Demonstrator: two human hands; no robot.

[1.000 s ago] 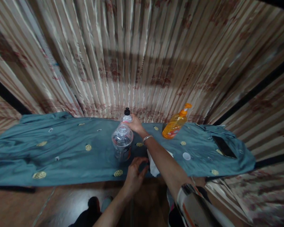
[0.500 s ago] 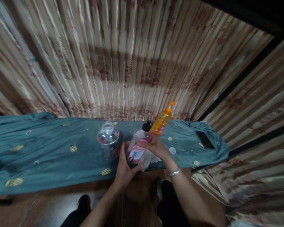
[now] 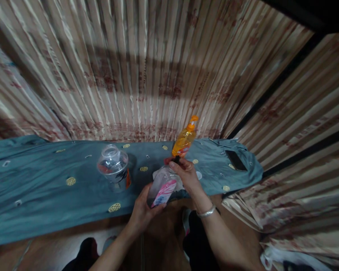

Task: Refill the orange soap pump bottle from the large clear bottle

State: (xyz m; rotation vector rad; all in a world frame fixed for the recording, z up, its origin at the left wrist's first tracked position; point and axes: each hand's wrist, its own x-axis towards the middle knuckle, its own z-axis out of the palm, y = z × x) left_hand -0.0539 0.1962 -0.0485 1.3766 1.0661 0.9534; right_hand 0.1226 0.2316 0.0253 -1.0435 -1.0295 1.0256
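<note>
In the head view, a clear bottle [image 3: 166, 188] with a pink and white label leans at a tilt near the table's front edge. My left hand [image 3: 142, 209] is wrapped round its lower body, thumb and fingers on opposite sides. At the bottle's neck, the fingers of my right hand [image 3: 188, 174] are closed on its black top [image 3: 176, 159], which they partly hide. Just behind that hand stands an orange pump bottle [image 3: 184, 141] of yellow-orange liquid. To the left is a clear plastic cup [image 3: 114, 169] with a domed lid.
A teal patterned cloth [image 3: 84, 195] covers the narrow table. Right of my right hand lies a small white disc [image 3: 199, 175], and a dark phone [image 3: 235, 160] rests further right. A pleated curtain [image 3: 130, 75] hangs behind the table.
My right hand has moved from the bottle's upper side to its black top, now gripping it. The left hand keeps its hold. The whole view has shifted, so things appear further left.
</note>
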